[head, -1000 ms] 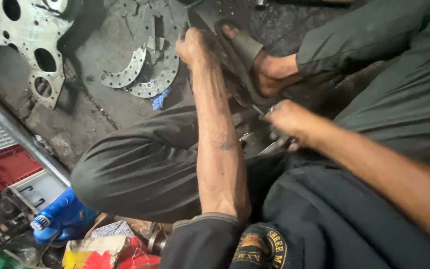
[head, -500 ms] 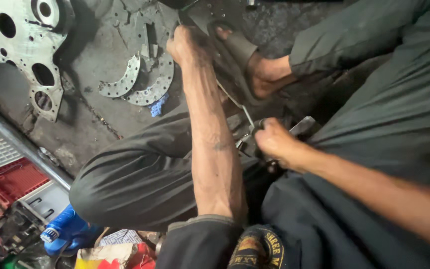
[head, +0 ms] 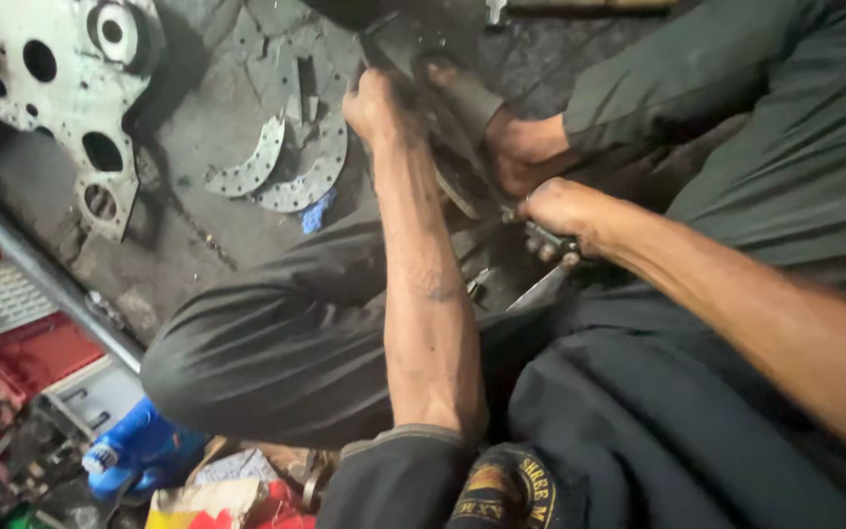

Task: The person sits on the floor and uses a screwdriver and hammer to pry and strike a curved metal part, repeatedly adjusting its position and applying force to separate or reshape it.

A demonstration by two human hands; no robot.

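My left hand [head: 374, 103] is closed on the upper edge of a dark curved metal part [head: 457, 186] that stands on the oily floor. My sandalled foot [head: 506, 142] presses on the same part from the right. Below the foot, my right hand [head: 562, 211] is clenched on a small green-handled tool [head: 552, 240], whose tip sits against the lower edge of the part. My bent left knee in dark trousers [head: 276, 343] lies under the left forearm.
A grey metal plate with round holes [head: 61, 93] lies at the top left. Two curved perforated strips [head: 286, 167] and a blue scrap [head: 317, 211] lie beside the part. A metal rail [head: 41, 274], red trays [head: 12, 358] and a blue bottle [head: 139, 446] fill the lower left.
My right hand dipped with the tool, then rose back against the dark part. My left hand kept its hold on the part's upper edge. The view shifted slightly.
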